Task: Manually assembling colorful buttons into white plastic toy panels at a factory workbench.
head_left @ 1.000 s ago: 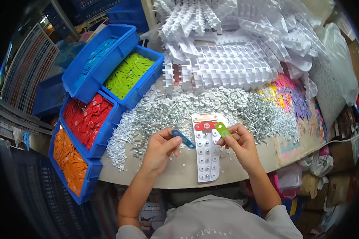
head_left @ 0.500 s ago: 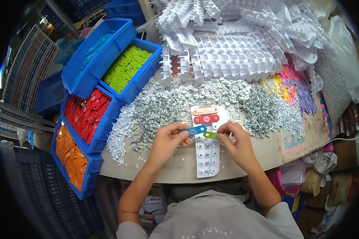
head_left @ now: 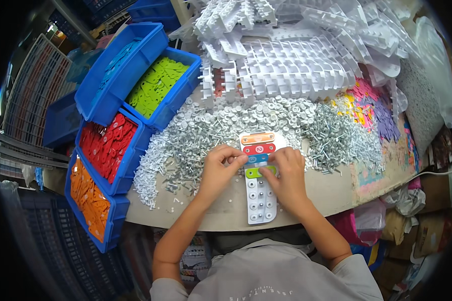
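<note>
Blue strip (head_left: 257, 159) and green strip (head_left: 252, 173) now cross our white board (head_left: 261, 200), making four, left hand (head_left: 220, 170) pinching blue's end, right hand (head_left: 288, 175) over green, grip unclear.

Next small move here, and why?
Probably press both ends of the blue strip down onto the white pegged board: it lies across the board below the red strip, with the left hand at its left end and the right hand at its right. Can't tell if it's fully seated.
</note>
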Available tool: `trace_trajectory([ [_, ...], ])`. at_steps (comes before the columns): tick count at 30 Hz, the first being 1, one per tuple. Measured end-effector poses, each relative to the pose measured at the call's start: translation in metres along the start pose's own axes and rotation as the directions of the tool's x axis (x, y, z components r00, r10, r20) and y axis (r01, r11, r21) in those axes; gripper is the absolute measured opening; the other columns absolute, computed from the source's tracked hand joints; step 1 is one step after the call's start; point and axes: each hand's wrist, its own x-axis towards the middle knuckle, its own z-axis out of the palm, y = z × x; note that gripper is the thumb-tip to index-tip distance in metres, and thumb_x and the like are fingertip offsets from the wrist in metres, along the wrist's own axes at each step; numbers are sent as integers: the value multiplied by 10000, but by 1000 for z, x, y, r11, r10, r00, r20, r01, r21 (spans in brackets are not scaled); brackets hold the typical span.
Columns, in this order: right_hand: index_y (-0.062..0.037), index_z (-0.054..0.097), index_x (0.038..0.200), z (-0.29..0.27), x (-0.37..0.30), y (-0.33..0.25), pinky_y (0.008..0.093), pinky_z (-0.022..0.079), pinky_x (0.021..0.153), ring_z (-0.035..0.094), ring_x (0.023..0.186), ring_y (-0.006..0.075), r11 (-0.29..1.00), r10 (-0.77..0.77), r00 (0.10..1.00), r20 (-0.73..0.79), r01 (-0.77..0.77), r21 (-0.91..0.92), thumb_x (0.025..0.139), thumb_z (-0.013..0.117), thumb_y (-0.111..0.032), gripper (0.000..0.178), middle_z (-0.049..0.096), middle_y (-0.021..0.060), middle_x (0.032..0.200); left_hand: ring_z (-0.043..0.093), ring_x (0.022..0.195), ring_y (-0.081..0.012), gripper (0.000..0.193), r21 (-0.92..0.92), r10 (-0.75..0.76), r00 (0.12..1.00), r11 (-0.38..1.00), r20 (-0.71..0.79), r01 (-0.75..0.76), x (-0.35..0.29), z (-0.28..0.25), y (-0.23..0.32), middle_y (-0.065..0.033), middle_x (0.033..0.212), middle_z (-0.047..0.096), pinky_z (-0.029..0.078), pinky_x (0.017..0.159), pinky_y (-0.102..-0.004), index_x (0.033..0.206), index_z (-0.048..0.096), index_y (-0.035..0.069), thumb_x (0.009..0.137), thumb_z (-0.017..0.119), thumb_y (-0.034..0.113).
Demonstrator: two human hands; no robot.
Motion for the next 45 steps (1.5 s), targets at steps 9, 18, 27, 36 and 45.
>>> trace_trajectory([
  [9, -36, 560, 1082, 3, -5, 4, 406, 372, 889, 503, 983, 277, 997, 80, 991, -112, -81, -4, 683, 870, -230, 542, 546, 98, 1040, 564, 689, -200, 99, 314, 157, 988, 937, 11, -152, 7, 21, 11, -7, 640, 565, 425, 760, -380, 777, 706, 80, 772, 775, 150],
  [18, -48, 557, 1061, 1, -5, 3, 404, 368, 884, 496, 987, 276, 998, 66, 994, -92, -67, -16, 699, 859, -213, 499, 545, 96, 1039, 492, 632, -199, 163, 443, 283, 959, 858, 14, -259, 10, 22, 19, 4, 641, 505, 384, 701, -356, 755, 639, 98, 753, 791, 155],
  [27, -37, 583, 818, -14, -30, 21, 366, 398, 697, 505, 723, 248, 992, -58, 955, -292, 88, 89, 798, 699, 28, 134, 536, 84, 763, 658, 800, -289, 180, 520, 302, 949, 827, -86, -216, 75, -58, 20, -122, 891, 718, 515, 738, -385, 1011, 737, 33, 872, 648, 105],
  [36, -32, 603, 827, -9, -38, 33, 350, 394, 624, 498, 688, 237, 986, -61, 946, -319, 107, 130, 802, 711, 39, 131, 545, 88, 752, 606, 981, -355, 325, 797, 305, 952, 565, 38, -213, 92, -57, 16, -136, 977, 645, 439, 929, -445, 1153, 654, 89, 834, 709, 117],
  [45, -35, 612, 821, -4, -35, 30, 357, 398, 625, 507, 678, 243, 977, -121, 949, -291, 165, 133, 790, 719, 41, 136, 556, 80, 735, 659, 1079, -300, 278, 408, 266, 955, 892, -131, -193, 107, -52, -1, -192, 1161, 681, 489, 915, -372, 1169, 589, 20, 892, 607, 3],
])
